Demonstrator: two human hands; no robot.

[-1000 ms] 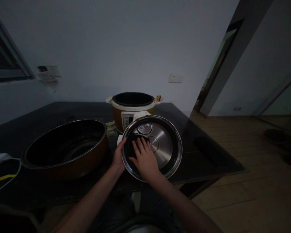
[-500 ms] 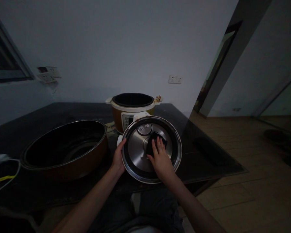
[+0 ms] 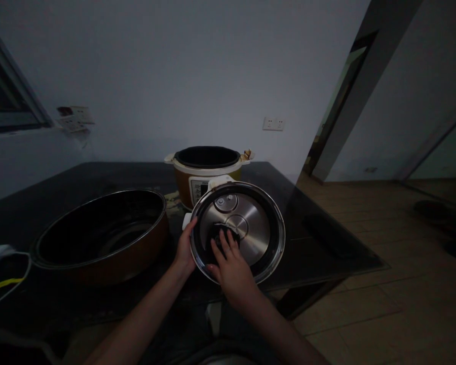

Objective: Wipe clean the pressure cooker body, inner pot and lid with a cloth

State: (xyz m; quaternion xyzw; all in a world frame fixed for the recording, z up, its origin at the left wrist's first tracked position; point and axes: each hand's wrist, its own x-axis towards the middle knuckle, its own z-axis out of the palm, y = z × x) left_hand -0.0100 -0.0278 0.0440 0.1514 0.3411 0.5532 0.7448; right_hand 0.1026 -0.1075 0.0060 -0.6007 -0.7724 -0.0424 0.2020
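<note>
Left hand (image 3: 184,251): mine, gripping the rim of a metal lid (image 3: 257,228), held tilted, inner face toward me. Right hand (image 3: 235,276): fingers spread over a black cloth (image 3: 215,232), now lower left of the lid's centre; bare metal rightward. Cooker (image 3: 181,186): behind the lid. Large pot (image 3: 152,242): near my left hand. Table (image 3: 311,253): front edge near the lid's lower rim.

Dim light falls on a pale wall (image 3: 213,66) with a socket plate (image 3: 273,123) at one o'clock, a dark-framed window (image 3: 11,91) at ten, a narrow doorway (image 3: 340,99) at two, and a wood-look floor (image 3: 372,309) beyond the black table (image 3: 273,177) at four
</note>
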